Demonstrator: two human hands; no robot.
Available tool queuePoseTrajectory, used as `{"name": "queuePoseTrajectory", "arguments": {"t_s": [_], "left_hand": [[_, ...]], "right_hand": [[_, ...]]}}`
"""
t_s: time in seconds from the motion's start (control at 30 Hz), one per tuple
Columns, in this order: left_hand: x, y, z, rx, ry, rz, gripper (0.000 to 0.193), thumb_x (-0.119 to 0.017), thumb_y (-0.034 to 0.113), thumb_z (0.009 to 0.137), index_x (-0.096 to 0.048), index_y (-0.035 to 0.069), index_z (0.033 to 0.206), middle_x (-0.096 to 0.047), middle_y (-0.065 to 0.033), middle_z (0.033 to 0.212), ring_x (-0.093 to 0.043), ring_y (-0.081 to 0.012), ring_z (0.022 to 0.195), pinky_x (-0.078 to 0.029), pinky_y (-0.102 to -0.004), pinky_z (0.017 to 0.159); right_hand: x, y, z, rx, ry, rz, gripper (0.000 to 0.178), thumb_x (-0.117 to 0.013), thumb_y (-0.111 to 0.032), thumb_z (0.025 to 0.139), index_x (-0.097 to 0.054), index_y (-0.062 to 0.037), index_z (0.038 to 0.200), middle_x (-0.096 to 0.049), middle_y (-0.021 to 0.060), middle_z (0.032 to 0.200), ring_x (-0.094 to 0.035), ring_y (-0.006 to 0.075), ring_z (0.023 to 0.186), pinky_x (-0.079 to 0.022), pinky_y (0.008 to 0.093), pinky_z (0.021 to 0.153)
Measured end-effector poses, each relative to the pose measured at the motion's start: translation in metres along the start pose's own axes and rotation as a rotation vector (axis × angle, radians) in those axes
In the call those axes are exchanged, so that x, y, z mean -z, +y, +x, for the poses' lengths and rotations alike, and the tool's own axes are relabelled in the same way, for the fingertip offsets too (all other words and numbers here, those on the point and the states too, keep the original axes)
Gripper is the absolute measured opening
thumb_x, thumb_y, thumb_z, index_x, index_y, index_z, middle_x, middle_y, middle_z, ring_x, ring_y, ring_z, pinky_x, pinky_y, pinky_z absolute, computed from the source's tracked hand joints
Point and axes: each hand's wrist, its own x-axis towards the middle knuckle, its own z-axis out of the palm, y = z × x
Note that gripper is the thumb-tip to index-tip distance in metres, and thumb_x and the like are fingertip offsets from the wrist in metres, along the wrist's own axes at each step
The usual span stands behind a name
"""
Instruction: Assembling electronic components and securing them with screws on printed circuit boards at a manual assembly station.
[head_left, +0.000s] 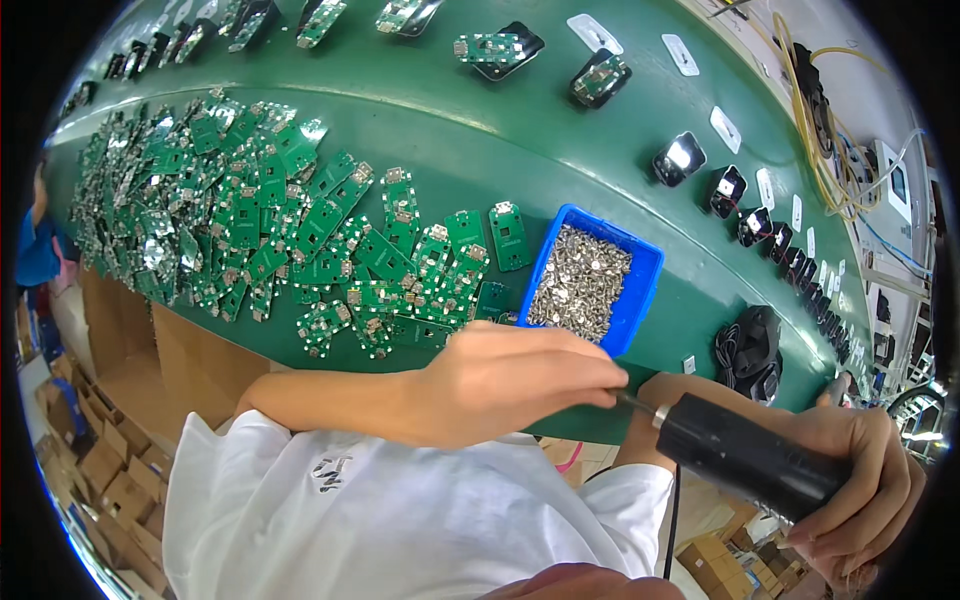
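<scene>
My right hand (pixel 868 490) is wrapped round the rear of a black electric screwdriver (pixel 750 452), held over the front of my body with its bit pointing left. At the bit's tip, the fingers of my left hand (pixel 510 382) are pinched together; whatever they hold there is too small or hidden to make out. Just beyond the left hand stands a blue tray (pixel 642 285) of small silver screws (pixel 580 278). Green circuit boards (pixel 250 215) lie in a big heap to the left of the tray, with some loose ones beside it.
Black casings, some with boards, line the far part of the green bench (pixel 420 75); a black casing (pixel 680 158) stands beyond the tray, near white oval plates (pixel 725 128). A coiled black cable (pixel 750 355) lies right of the tray. Cardboard boxes (pixel 125 490) stand at lower left.
</scene>
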Motion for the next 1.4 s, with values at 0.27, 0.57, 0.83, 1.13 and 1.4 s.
{"name": "queuePoseTrajectory", "arguments": {"t_s": [0.27, 0.57, 0.83, 1.13, 1.4], "left_hand": [[0.008, 0.003, 0.006, 0.019, 0.085, 0.132, 0.022, -0.082, -0.006, 0.079, -0.079, -0.001, 0.1, -0.079, -0.0113, 0.101, -0.073, -0.0162, 0.079, -0.057, -0.0224, 0.065], [0.018, 0.003, 0.012, 0.3, -0.091, -0.221, 0.03, -0.085, -0.001, 0.076, -0.078, -0.001, 0.105, -0.078, -0.0109, 0.105, -0.075, -0.021, 0.094, -0.061, -0.0279, 0.08], [0.001, -0.022, 0.032, -0.1, 0.164, 0.759, 0.024, -0.077, 0.009, 0.083, -0.071, -0.004, 0.103, -0.055, -0.0226, 0.148, -0.047, -0.0359, 0.145, -0.043, -0.0438, 0.115], [0.0, -0.047, 0.026, -0.235, -0.145, 1.034, 0.005, -0.063, 0.003, 0.083, -0.063, -0.002, 0.083, -0.049, -0.0243, 0.154, -0.037, -0.0381, 0.151, -0.028, -0.0514, 0.127], [-0.003, -0.051, 0.024, -0.22, -0.129, 1.047, 0.004, -0.064, 0.004, 0.085, -0.064, 0.0, 0.085, -0.051, -0.0237, 0.151, -0.037, -0.0364, 0.151, -0.028, -0.053, 0.127]], "right_hand": [[0.001, 0.012, -0.002, -0.013, -0.034, -0.231, 0.017, -0.073, -0.011, 0.084, -0.06, -0.0012, 0.08, -0.068, 0.0112, 0.067, -0.061, 0.0249, 0.041, -0.057, 0.0318, 0.034], [-0.003, 0.012, -0.002, 0.009, 0.093, -0.32, 0.034, -0.06, -0.035, 0.097, -0.056, -0.0038, 0.11, -0.061, 0.006, 0.069, -0.056, 0.0145, 0.046, -0.051, 0.0252, 0.035], [0.102, -0.027, 0.016, -0.15, 0.023, -1.33, 0.02, -0.055, -0.016, 0.095, -0.053, -0.0066, 0.112, -0.062, 0.0142, 0.062, -0.062, 0.0229, 0.049, -0.053, 0.0313, 0.044], [0.167, 0.013, 0.003, 0.113, 0.249, -1.545, 0.022, -0.054, -0.013, 0.095, -0.047, -0.0101, 0.116, -0.064, 0.0181, 0.066, -0.061, 0.0289, 0.048, -0.05, 0.0323, 0.04], [0.188, -0.01, -0.001, -0.084, 0.162, -1.468, 0.037, -0.054, -0.01, 0.093, -0.032, -0.0185, 0.122, -0.064, 0.0188, 0.065, -0.062, 0.029, 0.049, -0.05, 0.0337, 0.039]]}}
